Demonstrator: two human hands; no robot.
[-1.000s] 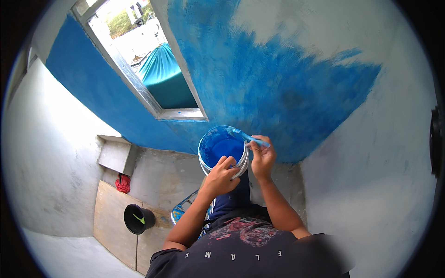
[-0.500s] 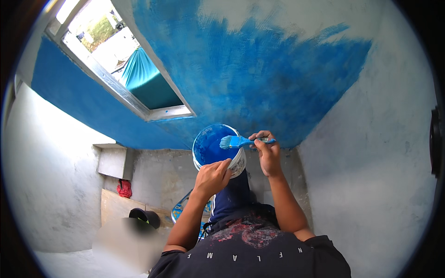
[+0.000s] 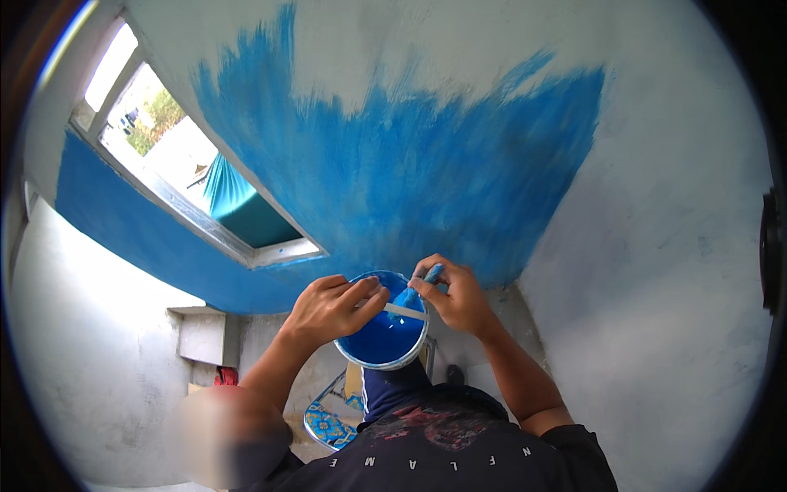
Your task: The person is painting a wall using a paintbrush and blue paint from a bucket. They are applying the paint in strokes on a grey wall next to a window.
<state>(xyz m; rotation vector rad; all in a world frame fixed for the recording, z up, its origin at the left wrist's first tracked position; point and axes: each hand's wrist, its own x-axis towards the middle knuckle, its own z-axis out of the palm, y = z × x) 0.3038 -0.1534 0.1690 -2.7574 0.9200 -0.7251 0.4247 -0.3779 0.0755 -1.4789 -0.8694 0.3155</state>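
Note:
A round white bucket (image 3: 379, 364) with blue paint inside is in front of my body, above my legs. My left hand (image 3: 338, 310) is curled over its left side, closed on a thin white strip (image 3: 407, 312) that crosses the opening and looks like the bucket's handle. Between the fingers of my right hand (image 3: 456, 297) is the blue-stained handle of a paintbrush (image 3: 433, 275). The brush tilts down to the left, its bristles inside the bucket's mouth beside the strip. Whether they touch the paint I cannot tell.
Ahead stands a wall with uneven blue paint (image 3: 443, 180), bare grey higher up. A framed window opening (image 3: 283, 252) cuts through it at left. Plain grey wall (image 3: 648, 271) rises at right. A blue-patterned chair (image 3: 328, 422), a ledge (image 3: 205, 338) and a red bundle (image 3: 225, 375) are at lower left.
My left hand has shifted from the bucket's near rim to the white strip over its opening. The brush, held level above the bucket before, now points down into it. The bucket sits lower in view.

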